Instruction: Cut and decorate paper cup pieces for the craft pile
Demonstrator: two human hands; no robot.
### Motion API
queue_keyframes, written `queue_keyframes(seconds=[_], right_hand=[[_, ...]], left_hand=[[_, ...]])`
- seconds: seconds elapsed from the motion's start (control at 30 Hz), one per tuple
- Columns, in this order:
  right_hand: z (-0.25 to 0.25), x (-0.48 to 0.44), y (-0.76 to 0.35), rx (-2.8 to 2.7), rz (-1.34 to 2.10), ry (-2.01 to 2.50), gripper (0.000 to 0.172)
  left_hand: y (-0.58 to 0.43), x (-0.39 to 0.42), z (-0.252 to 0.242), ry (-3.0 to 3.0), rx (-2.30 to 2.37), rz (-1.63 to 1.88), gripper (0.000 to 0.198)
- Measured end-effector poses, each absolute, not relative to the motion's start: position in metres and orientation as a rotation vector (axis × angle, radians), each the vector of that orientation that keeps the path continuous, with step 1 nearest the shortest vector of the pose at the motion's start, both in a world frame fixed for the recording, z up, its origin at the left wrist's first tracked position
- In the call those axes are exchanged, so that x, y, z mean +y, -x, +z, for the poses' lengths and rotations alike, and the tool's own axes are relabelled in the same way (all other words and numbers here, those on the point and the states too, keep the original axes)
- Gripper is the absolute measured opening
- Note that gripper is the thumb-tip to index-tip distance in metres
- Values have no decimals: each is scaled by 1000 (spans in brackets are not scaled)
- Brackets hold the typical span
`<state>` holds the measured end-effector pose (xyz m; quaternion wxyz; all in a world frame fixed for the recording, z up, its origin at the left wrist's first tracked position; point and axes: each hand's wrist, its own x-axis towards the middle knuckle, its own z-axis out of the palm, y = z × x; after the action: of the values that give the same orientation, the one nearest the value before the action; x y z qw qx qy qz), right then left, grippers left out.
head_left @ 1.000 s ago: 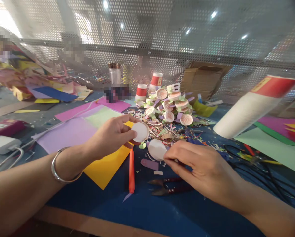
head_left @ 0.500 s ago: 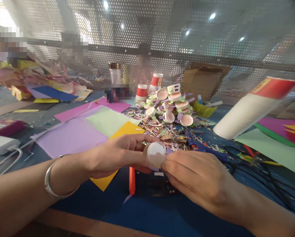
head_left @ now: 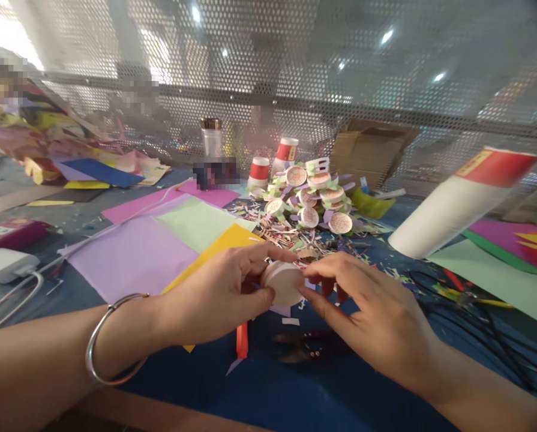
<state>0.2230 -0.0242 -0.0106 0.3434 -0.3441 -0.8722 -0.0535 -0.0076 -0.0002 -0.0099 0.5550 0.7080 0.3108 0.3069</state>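
Note:
A small round white paper piece [head_left: 285,284] is held above the blue table, in the middle of the view. My left hand [head_left: 221,288] grips its left side between thumb and fingers. At its right edge, the thumb and index finger of my right hand [head_left: 367,306] touch the rim, with the other fingers curled. Beneath the hands lie a bit of purple paper [head_left: 281,311], an orange-red tool [head_left: 242,341] and dark scissors [head_left: 302,348]. Behind is a heap of round cup pieces [head_left: 308,195] with purple and green strips.
Paper scraps [head_left: 281,231] lie before the heap. Purple paper [head_left: 131,252] and yellow paper [head_left: 214,249] are left, near a white charger [head_left: 7,264]. A tilted stack of paper cups [head_left: 457,204] and black cables [head_left: 484,336] are right. A person [head_left: 2,90] is far left.
The round piece has turned so its flat face tilts differently. My right hand has loosened its fingers and shifted to the piece's right edge.

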Motion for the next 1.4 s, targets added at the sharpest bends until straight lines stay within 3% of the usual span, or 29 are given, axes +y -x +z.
queue_keyframes(seconds=[0.37, 0.57, 0.73, 1.0, 1.4], right_hand=[[-8, -26, -214, -2200, -11, 948, 20], [-10, -27, -215, -2192, -29, 950, 17], [-10, -29, -216, -2146, -4, 1008, 15], [-5, -29, -215, -2074, 106, 1051, 12], [-3, -30, -215, -2117, 161, 989, 21]], left_hand=[[9, -6, -7, -1900, 826, 758, 52], [9, -5, -8, -1917, 875, 744, 45], [6, -3, -8, -1573, 707, 743, 38], [2, -1, -10, -1415, 590, 785, 41], [3, -5, -11, -1497, 565, 905, 27]])
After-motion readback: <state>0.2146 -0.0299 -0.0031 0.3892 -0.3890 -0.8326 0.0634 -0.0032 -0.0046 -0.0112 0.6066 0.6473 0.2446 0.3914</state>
